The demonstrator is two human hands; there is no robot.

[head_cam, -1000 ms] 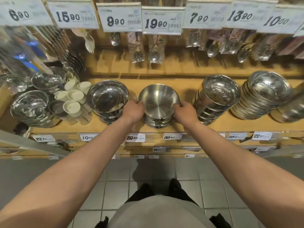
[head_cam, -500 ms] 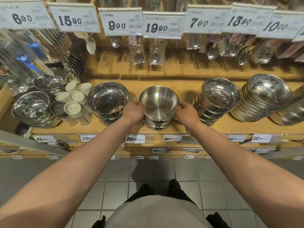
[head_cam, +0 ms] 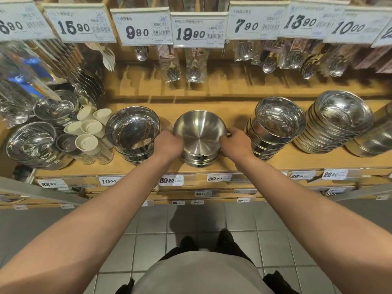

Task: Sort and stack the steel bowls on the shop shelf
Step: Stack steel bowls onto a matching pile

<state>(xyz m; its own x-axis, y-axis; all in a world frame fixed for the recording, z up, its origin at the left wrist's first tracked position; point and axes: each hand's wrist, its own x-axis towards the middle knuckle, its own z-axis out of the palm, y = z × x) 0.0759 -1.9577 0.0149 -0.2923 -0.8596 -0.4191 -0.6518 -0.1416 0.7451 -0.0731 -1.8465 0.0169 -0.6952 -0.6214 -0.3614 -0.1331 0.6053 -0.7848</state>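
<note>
Right, the brushed round steel bowl (head_cam: 199,132) tops the short middle stack on the wooden shelf (head_cam: 233,164), clasped at its rim between left hand (head_cam: 168,145) and right hand (head_cam: 234,143), one each side, equally near, mouth tilted toward the person.

Both bare forearms extend forward, converging toward the middle. Left hand (head_cam: 168,145) is knuckles up, fingers curled at the left side of the brushed bowl (head_cam: 199,132). Right hand (head_cam: 235,144) mirrors it, fingers curled on the right rim.
</note>
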